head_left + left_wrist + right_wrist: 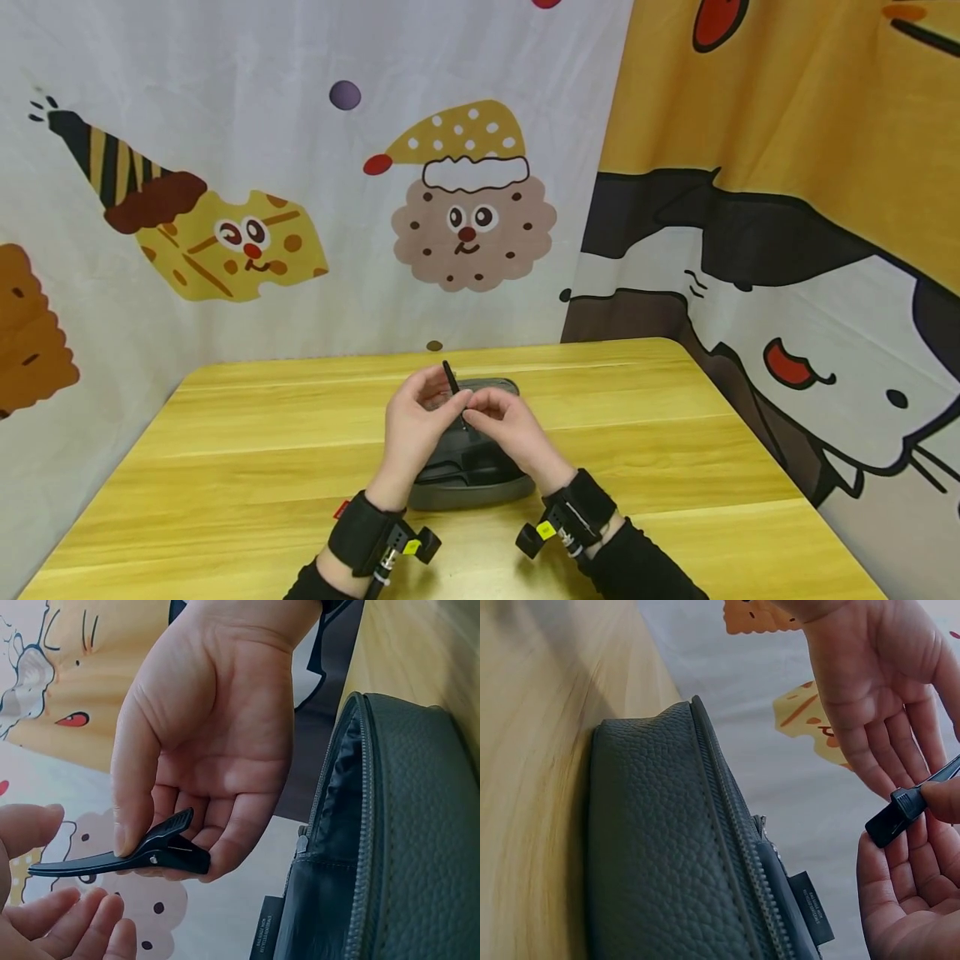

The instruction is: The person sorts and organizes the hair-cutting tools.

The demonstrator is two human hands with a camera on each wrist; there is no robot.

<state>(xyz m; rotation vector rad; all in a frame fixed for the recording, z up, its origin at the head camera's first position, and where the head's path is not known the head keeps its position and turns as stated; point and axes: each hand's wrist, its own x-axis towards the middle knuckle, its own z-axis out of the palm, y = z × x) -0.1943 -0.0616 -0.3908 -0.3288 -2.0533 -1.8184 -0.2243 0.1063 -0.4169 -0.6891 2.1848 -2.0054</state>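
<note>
My right hand (519, 427) pinches a black alligator hair clip (154, 857) between thumb and fingers, near its hinge. The clip's long jaw points up and its handle end lies over the lower fingers. Beside it, my left hand (416, 417) has its thumb and fingers spread around the clip's tip; the left wrist view shows a gap between them and the clip. Below both hands sits an unzipped dark grey-green case (476, 497) with pebbled sides and a black lining. Dark contents inside it are hard to make out.
The case stands on a wooden table (645, 433). A small black label (810, 907) sticks out by its zipper. Behind the table hangs a printed curtain (292, 167) with cartoon figures, continuing along the right side.
</note>
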